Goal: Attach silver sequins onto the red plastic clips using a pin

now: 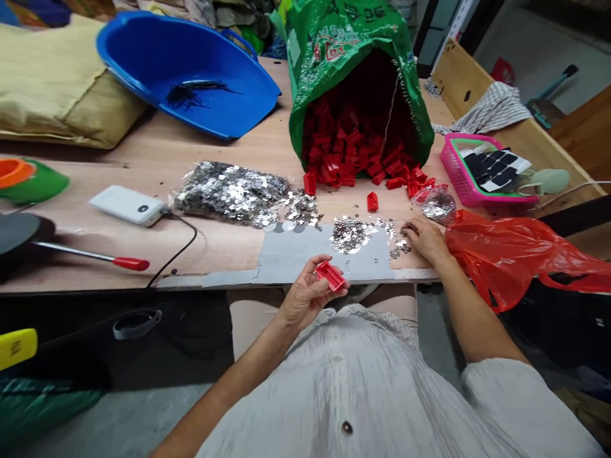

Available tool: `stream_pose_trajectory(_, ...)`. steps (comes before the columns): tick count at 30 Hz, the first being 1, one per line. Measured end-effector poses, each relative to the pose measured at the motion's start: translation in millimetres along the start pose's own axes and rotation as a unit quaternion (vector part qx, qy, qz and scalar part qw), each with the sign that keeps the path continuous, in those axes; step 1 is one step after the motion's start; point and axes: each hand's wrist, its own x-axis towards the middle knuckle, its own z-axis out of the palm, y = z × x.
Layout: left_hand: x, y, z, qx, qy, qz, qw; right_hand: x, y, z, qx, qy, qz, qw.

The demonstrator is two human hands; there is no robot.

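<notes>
Head view: your left hand (305,298), fingers closed around it, held a red case (330,277) over the near edge of the mat (281,257). Your right hand (426,240), fingers curled, was right of the mat by loose discs (400,249); whether it pinched any could not be told. Beyond the mat lay the green sack (348,44).

At eight o'clock, a yellow tag (18,348) bears dark letters, apparently "N/A", though blurred. At twelve o'clock, the green sack (305,83) carries red and pale printed characters, too creased and smeared to read.
</notes>
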Motion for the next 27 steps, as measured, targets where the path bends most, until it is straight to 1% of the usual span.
stream_pose_trajectory(3,-1,-1,-1,-0.017,-0.018,-0.007,1.0,-4,2,-3,0.0,0.049,0.04,0.998)
stream_pose_trajectory(5,-2,-2,-2,-0.028,-0.026,-0.014,0.999,-7,-3,-6,0.034,0.077,0.058,0.995)
stream_pose_trajectory(8,-3,-2,-1,-0.043,-0.034,-0.024,0.998,-14,-25,-12,0.144,0.095,0.044,0.984)
stream_pose_trajectory(10,-3,-3,1,-0.05,-0.031,-0.031,0.998,-21,-49,-16,0.242,0.079,0.025,0.967)
stream_pose_trajectory(12,-3,-4,3,-0.049,-0.025,-0.04,0.998,-31,-79,-19,0.325,0.037,0.0,0.945)
stream_pose_trajectory(13,-3,-5,4,-0.046,-0.021,-0.044,0.998,-36,-95,-20,0.349,0.016,-0.012,0.937)
stream_pose_trajectory(15,-2,-8,5,-0.039,-0.015,-0.047,0.998,-46,-124,-20,0.368,-0.021,-0.041,0.929)
stream_pose_trajectory(18,-2,-12,7,-0.027,-0.016,-0.042,0.999,-56,-155,-17,0.36,-0.034,-0.125,0.924)
stream_pose_trajectory(20,-3,-12,7,-0.02,-0.018,-0.04,0.999,-57,-165,-13,0.353,-0.032,-0.19,0.915)
stream_pose_trajectory(22,-4,-12,8,-0.014,-0.016,-0.041,0.999,-56,-167,-9,0.348,-0.021,-0.239,0.906)
stream_pose_trajectory(27,-7,-11,7,-0.013,-0.013,-0.05,0.999,-55,-165,-5,0.321,0.002,-0.305,0.897)
